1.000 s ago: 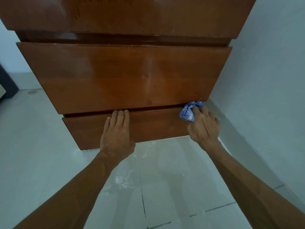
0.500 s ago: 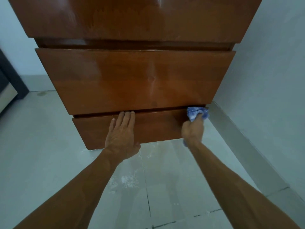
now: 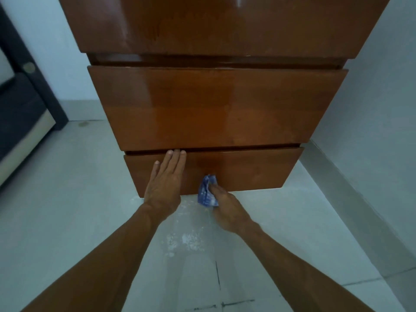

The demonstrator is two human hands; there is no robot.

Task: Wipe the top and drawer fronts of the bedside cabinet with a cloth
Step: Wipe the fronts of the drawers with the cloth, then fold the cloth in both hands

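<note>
The big brown bedside cabinet (image 3: 216,104) stands on the pale tiled floor (image 3: 67,210), with a light wall (image 3: 371,109) just beside its right side. A dark piece of furniture (image 3: 20,113) sits well off to the cabinet's left. The cabinet is shiny wood. Its lowest part is the bottom drawer front (image 3: 247,172), which sits just above the floor, under a bigger middle drawer front (image 3: 213,109).

Two bare arms reach forward from the bottom of the view toward the bottom drawer front.

The left hand (image 3: 165,181) lies flat against the left part of the bottom drawer front. Its fingers (image 3: 176,158) are straight and close together, and they point up. The tips touch the top edge of that drawer front, right at the dark gap under the middle drawer. The thumb sticks out to the left. This hand holds nothing.

The right hand (image 3: 227,208) is at the lower edge of the bottom drawer front, near its middle and just right of the left hand. Its fingers are closed tight on a small blue and white cloth (image 3: 207,191). The cloth is bunched up and pressed against the wood, low on the drawer front. Part of it hangs down past the drawer's lower edge, in front of the floor.
</note>
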